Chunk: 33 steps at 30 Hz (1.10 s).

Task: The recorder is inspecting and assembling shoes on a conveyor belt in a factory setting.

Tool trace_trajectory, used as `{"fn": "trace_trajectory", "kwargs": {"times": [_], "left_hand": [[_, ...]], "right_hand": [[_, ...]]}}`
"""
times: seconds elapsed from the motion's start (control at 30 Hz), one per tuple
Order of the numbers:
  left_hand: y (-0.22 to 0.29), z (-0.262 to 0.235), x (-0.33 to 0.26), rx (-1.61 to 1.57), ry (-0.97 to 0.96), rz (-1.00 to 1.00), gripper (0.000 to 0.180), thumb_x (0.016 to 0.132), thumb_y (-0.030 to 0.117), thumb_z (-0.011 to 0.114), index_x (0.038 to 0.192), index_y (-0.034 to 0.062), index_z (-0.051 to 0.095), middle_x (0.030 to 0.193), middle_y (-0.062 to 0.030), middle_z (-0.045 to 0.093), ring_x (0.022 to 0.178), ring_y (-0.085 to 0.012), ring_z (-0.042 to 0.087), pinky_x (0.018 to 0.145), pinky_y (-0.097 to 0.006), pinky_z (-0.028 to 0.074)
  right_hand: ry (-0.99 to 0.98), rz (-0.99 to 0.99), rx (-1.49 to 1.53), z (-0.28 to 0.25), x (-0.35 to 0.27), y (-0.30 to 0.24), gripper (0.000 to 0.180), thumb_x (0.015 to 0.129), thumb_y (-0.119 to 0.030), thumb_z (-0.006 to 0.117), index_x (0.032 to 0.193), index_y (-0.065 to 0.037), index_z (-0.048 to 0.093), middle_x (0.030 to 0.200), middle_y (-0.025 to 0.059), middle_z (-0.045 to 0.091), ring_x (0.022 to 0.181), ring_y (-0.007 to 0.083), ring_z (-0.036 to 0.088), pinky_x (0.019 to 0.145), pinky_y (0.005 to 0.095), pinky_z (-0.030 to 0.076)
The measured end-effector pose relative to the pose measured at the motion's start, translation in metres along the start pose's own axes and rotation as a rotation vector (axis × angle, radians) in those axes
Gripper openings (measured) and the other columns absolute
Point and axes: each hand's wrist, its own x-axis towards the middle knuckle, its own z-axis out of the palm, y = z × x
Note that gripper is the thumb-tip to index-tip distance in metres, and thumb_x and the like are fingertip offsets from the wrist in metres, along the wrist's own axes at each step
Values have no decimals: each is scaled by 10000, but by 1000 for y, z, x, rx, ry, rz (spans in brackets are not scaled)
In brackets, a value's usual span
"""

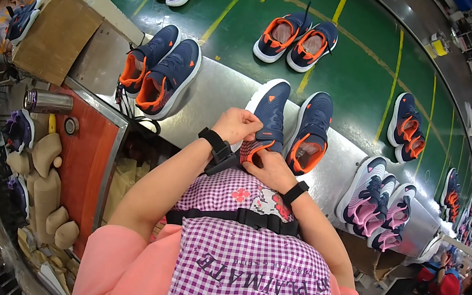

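A navy sneaker (270,103) with orange lining and a white sole sits at the metal edge of the table, toe pointing away from me. My left hand (236,126) is closed in a pinch at the left end of its strap; exactly what lies between the fingertips is partly hidden. Gripping the heel collar from behind, my right hand (272,169) has its thumb by the orange opening. The matching sneaker (314,122) stands just to the right, with pale stuffing inside. Left of my hands is another navy and orange pair (171,75), with dark laces hanging near it.
Further pairs stand on the green table (355,74) with yellow lines. Pink-lined sneakers (371,196) crowd the metal ledge at right. A cardboard box (59,32) and a red board (87,157) holding a metal can (48,101) are at left, beside beige shoe forms (46,199).
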Motion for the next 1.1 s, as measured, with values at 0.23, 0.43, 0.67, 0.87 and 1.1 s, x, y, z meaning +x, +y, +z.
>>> {"fn": "trace_trajectory", "kwargs": {"times": [0.23,0.43,0.67,0.87,1.1], "left_hand": [[15,-2,2,516,-25,39,342,878,312,615,791,-16,653,697,-83,650,578,-128,618,582,-246,502],[-5,-13,12,558,-68,213,336,894,314,593,749,13,629,622,-43,579,524,-110,536,479,-261,407],[52,-21,-2,-36,-231,-60,288,901,303,601,724,76,590,567,56,456,474,-23,397,412,-179,300],[43,-29,12,127,-249,-69,288,894,317,610,700,108,567,589,55,495,495,-24,431,441,-171,327],[10,-30,4,-69,-191,-170,264,918,301,587,744,103,590,599,55,495,508,-25,429,453,-170,337]], "right_hand": [[-97,-23,40,-3,7,1,369,831,-306,567,836,63,563,784,271,611,765,409,608,713,451,473],[-185,83,-95,-3,20,-9,378,862,-322,529,790,44,595,780,246,621,740,384,613,699,466,464],[-24,-155,-147,12,32,1,358,864,-320,540,804,27,601,764,214,628,716,380,615,690,461,474],[-12,-60,-80,7,27,3,351,859,-325,550,887,24,577,806,236,627,798,383,612,740,463,464],[-29,-78,25,8,28,14,370,862,-344,542,924,18,584,850,226,634,820,391,613,768,457,466]]}}
